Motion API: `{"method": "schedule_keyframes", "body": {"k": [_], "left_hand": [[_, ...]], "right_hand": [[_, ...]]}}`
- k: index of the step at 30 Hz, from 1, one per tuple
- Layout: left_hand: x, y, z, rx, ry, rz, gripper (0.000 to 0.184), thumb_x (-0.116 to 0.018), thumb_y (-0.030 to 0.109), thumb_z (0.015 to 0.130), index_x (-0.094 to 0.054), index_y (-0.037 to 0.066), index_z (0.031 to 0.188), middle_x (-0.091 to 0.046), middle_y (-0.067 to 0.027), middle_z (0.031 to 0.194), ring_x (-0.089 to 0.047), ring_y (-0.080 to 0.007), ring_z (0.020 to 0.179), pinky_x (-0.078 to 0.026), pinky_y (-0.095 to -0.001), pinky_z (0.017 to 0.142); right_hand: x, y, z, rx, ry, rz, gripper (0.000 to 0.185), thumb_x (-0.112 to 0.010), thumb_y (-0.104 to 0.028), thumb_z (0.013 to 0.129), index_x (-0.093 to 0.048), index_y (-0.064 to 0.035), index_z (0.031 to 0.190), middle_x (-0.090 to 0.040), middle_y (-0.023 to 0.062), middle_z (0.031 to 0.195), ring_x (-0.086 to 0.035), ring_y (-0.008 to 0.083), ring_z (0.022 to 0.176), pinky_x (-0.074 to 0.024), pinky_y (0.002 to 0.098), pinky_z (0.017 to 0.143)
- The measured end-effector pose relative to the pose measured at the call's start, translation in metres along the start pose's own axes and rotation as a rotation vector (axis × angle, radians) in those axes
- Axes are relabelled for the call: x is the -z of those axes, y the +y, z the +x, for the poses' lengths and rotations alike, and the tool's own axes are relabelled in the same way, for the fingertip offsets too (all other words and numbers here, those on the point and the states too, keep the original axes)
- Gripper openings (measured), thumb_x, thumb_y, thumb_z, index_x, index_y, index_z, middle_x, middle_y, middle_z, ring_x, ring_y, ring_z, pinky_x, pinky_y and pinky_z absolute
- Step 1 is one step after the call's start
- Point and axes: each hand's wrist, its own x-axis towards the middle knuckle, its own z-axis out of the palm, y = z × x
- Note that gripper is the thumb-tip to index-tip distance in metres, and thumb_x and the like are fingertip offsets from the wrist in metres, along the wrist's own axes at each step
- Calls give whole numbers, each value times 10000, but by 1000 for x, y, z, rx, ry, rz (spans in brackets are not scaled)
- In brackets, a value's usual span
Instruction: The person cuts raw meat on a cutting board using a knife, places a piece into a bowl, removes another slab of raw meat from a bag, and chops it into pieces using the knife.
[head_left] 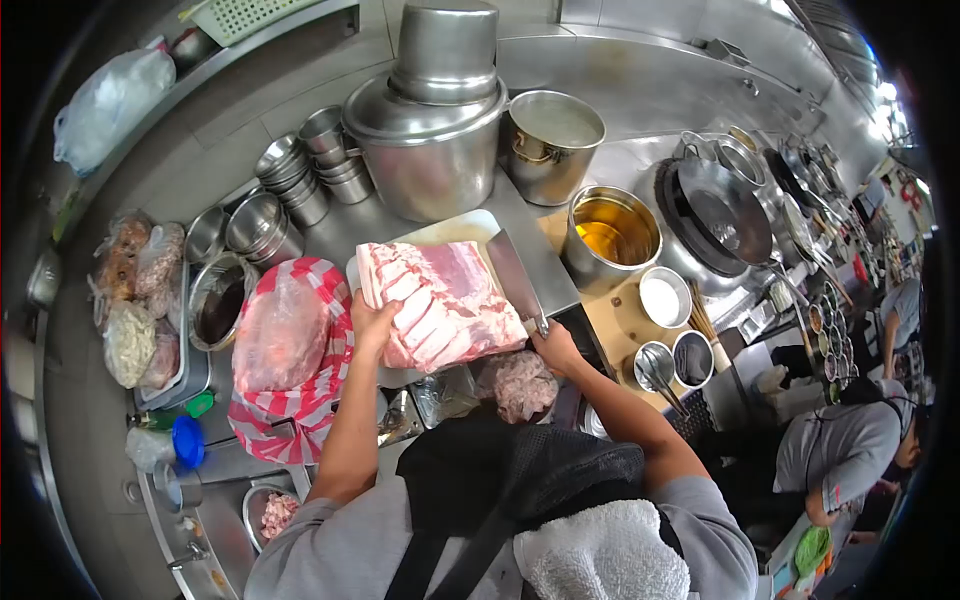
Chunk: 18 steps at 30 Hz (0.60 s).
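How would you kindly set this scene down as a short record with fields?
Left hand: grips the left edge of the slab of raw meat
Right hand: holds the cleaver, blade along the slab's right side
Under the slab: pale tray; contact is hidden
Left of slab: red-and-white striped bag
Right of slab: metal pot of amber liquid
Beyond slab: large lidded pot

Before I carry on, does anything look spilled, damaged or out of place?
No spill or damage stands out around the meat slab. Mildly odd: beyond it, a smaller metal pot is stacked on the big lidded pot, making a tall pile, though perhaps just ordinary storage.
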Motion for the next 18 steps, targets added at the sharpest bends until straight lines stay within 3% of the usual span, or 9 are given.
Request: {"method": "schedule_keyframes", "body": {"k": [3,10,12,13,15,16,17,18], "left_hand": [[-3,26,-2,13,22,-85,487,-800,-33,823,-629,-40,1278,-755,-132,1182,-744,-213,1038,-611,-348,921],[-10,92,0,49,-162,-143,581,-795,-3,818,-582,-59,1356,-732,-144,1243,-736,-217,1078,-611,-351,960],[-4,107,10,46,-237,-83,638,-792,6,807,-561,-55,1399,-719,-140,1278,-724,-205,1116,-605,-356,985],[6,104,28,41,-246,-78,638,-792,6,807,-561,-55,1399,-719,-140,1278,-724,-205,1116,-605,-356,985],[23,88,69,52,-459,-37,644,-774,-15,804,-558,-54,1410,-724,-124,1273,-726,-211,1117,-595,-359,1008],[23,91,82,174,-513,0,614,-757,-34,796,-591,-49,1387,-725,-99,1278,-720,-204,1136,-579,-352,1037],[17,79,103,170,-518,1,614,-757,-34,796,-591,-49,1387,-725,-99,1278,-720,-204,1136,-579,-352,1037],[17,43,128,149,-553,195,603,-744,-36,797,-609,-44,1385,-733,-110,1274,-726,-225,1139,-571,-356,1048]], "right_hand": [[-1,4,7,3,-27,34,457,-710,-282,976,-669,45,1293,-741,355,1144,-708,528,1138,-571,560,995],[-9,29,15,53,-9,48,465,-705,-303,984,-660,65,1265,-733,376,1134,-705,535,1143,-572,576,998],[-5,26,15,-50,-69,111,475,-705,-295,981,-644,73,1275,-728,388,1132,-700,544,1141,-573,575,1000],[-3,22,16,-50,-62,120,475,-705,-295,981,-644,73,1275,-728,388,1132,-700,544,1141,-573,575,1000],[-5,21,9,35,8,113,465,-705,-287,976,-639,75,1261,-723,394,1126,-696,552,1137,-579,574,990],[-8,21,11,24,20,70,464,-713,-283,977,-631,79,1256,-720,398,1113,-694,555,1128,-582,579,969],[-7,22,17,25,26,72,464,-713,-283,977,-631,79,1256,-720,398,1113,-694,555,1128,-582,579,969],[-1,16,14,53,29,84,467,-717,-276,977,-621,82,1263,-719,401,1104,-694,557,1122,-582,584,959]]}}
